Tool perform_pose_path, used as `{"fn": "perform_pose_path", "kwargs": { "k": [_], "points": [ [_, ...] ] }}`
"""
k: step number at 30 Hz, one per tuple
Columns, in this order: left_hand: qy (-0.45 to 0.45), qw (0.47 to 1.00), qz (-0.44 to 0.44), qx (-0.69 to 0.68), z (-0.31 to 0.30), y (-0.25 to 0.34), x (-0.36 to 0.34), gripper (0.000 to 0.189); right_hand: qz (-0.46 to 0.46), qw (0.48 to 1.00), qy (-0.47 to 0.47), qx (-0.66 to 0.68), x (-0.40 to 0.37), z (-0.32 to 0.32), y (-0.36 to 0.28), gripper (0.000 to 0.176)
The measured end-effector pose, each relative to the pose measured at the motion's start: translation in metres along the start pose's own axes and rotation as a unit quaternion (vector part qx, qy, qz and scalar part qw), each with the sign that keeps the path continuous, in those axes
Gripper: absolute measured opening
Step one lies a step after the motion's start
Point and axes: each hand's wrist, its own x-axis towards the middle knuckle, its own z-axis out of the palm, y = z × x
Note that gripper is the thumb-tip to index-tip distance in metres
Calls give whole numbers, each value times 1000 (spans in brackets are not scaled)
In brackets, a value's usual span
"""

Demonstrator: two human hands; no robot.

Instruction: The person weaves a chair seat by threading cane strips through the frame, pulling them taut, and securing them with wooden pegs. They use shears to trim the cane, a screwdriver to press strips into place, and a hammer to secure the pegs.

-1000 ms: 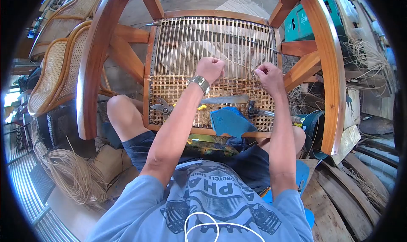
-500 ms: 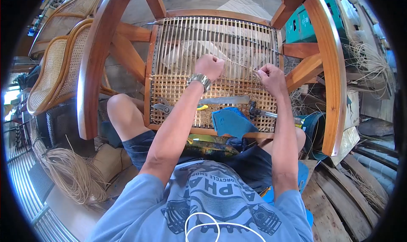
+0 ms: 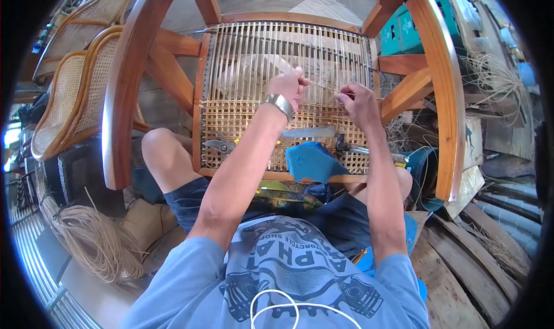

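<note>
Over the half-woven seat, both hands sit a bit higher & closer together than 1 s ago. L hand, fingers curled tight, pinches one end of the cane strand. It slants across the upright canes to R hand, also pinched shut on it. Nearer me, pliers, blade & blue cloth lie on the woven part, apart from my fingers.
</note>
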Motion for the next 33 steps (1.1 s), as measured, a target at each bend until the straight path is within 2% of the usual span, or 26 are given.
{"fn": "perform_pose_path", "kwargs": {
  "k": [1, 2, 4, 6, 7, 8, 9, 10, 11, 12, 14, 15, 16, 18, 19, 21, 22, 23, 24, 26, 28, 29, 31, 32, 33],
  "points": [
    [-7, 1000, -3, -1, 2, -4, 3, 10, 7, 999, 7, 32, 0, 0, 4, 15],
    [46, 992, 62, 104, 3, -8, 6, 12, -3, 999, 16, 31, 0, 2, 8, 16],
    [124, 933, 161, 297, -3, -7, -13, 18, -3, 1000, 17, 15, -1, 0, 4, 15],
    [194, 797, 329, 468, -49, -16, -36, 18, -7, 1000, 11, 0, -2, -2, 4, 15],
    [187, 838, 377, 348, -71, -11, -76, 16, 1, 1000, -23, -9, -1, -5, 7, 16],
    [203, 788, 445, 375, -132, -15, -80, 12, 13, 998, -55, -18, -2, -5, 10, 17],
    [280, 719, 476, 422, -138, 8, -135, 10, 18, 998, -55, -17, -1, -4, 6, 17],
    [304, 632, 503, 505, -174, 17, -154, 9, 6, 997, -46, -66, -1, -5, -2, 19],
    [328, 750, 461, 344, -173, 29, -184, 11, -10, 993, -38, -115, 1, -3, -13, 22],
    [316, 768, 486, 273, -190, 30, -191, 11, -81, 990, -29, -115, 2, 7, -29, 27],
    [307, 773, 462, 308, -177, 33, -220, 11, -98, 991, -92, 20, 11, 47, -72, 34],
    [296, 780, 436, 339, -165, 36, -231, 11, -138, 981, -126, 54, 6, 55, -113, 41],
    [247, 787, 483, 296, -154, 41, -232, 12, -203, 961, -159, 95, 3, 72, -138, 40],
    [249, 788, 479, 296, -132, 56, -234, 13, -222, 906, -261, 246, -4, 85, -181, 28],
    [257, 789, 473, 296, -125, 61, -231, 16, -223, 906, -262, 245, 0, 70, -190, 28],
    [229, 801, 468, 294, -120, 70, -204, 18, -202, 932, -245, 175, 6, 37, -198, 19],
    [198, 813, 463, 293, -117, 74, -185, 21, -185, 949, -154, 203, 5, 27, -184, 16],
    [194, 808, 471, 297, -115, 71, -160, 23, -156, 956, -125, 215, 8, 17, -165, 16],
    [188, 804, 478, 300, -110, 66, -134, 26, -127, 962, -94, 225, 13, 6, -141, 16],
    [120, 809, 404, 408, -81, 53, -101, 28, -71, 991, -23, 109, 16, -11, -55, 20],
    [68, 817, 325, 471, -69, 35, -71, 30, 115, 991, -59, 34, 9, -20, -30, 26],
    [68, 816, 326, 472, -63, 29, -58, 30, 114, 991, -58, 36, 5, -14, -22, 26],
    [14, 796, 258, 547, -52, 19, -39, 27, 147, 970, -56, 183, -1, -5, -15, 27],
    [15, 793, 257, 551, -52, 12, -28, 27, 113, 971, -24, 211, -3, 3, -18, 28],
    [31, 756, 281, 590, -53, 4, -17, 26, 114, 969, -23, 217, -1, 11, -22, 28]
  ]
}}
